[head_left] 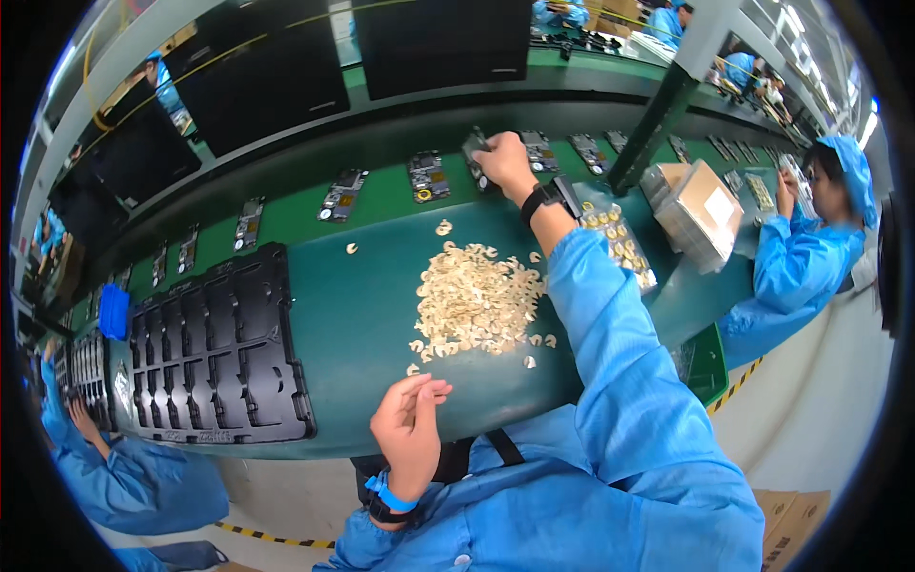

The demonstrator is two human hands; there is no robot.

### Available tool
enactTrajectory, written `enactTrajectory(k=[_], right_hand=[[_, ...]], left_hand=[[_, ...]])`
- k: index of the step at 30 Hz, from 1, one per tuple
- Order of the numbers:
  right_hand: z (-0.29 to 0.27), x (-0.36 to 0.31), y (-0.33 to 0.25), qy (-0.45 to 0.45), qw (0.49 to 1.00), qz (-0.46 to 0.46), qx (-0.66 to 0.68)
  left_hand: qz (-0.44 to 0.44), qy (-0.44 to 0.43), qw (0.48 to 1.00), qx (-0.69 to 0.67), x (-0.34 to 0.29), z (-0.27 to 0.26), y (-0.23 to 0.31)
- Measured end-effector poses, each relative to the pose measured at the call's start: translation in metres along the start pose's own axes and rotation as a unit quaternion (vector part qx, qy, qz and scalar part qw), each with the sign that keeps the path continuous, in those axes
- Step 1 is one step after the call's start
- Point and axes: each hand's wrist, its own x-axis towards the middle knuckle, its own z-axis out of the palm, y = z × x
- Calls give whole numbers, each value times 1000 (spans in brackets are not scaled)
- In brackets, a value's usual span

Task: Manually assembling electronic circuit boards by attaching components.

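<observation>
My right hand (507, 164) reaches to the far side of the bench and grips a small circuit board (474, 145) by its edge, above the green strip. The fingers partly cover that board. Near the bench's front edge, my left hand (410, 431) is closed with its fingertips drawn toward the thumb. Whether anything small is between them I cannot make out. Beyond it lies a loose pile of small cream-coloured, C-shaped pieces (477, 300). A circuit board with a yellow ring (428, 177) rests left of my right hand, in a row with several similar boards.
A black moulded tray (214, 348) lies at the left, with a blue box (114, 312) behind it. Right of my forearm are a tray of round yellow parts (620, 243) and clear plastic boxes (701, 214). A green post (658, 129) stands behind them. Co-workers (810, 248) sit on both sides.
</observation>
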Motion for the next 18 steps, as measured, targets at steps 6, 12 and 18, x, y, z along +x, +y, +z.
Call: enactTrajectory(k=[6, 12, 18], right_hand=[[-65, -184, -40, -175, 913, -96, 356], [-72, -291, -8, -204, 879, -30, 430], [-152, -265, 95, 163, 974, -151, -51]], left_hand=[[30, 24, 999, 24, -10, 35, 47], [-79, -38, 991, -98, -11, 56, 29], [-46, -27, 996, -67, -20, 58, 24]])
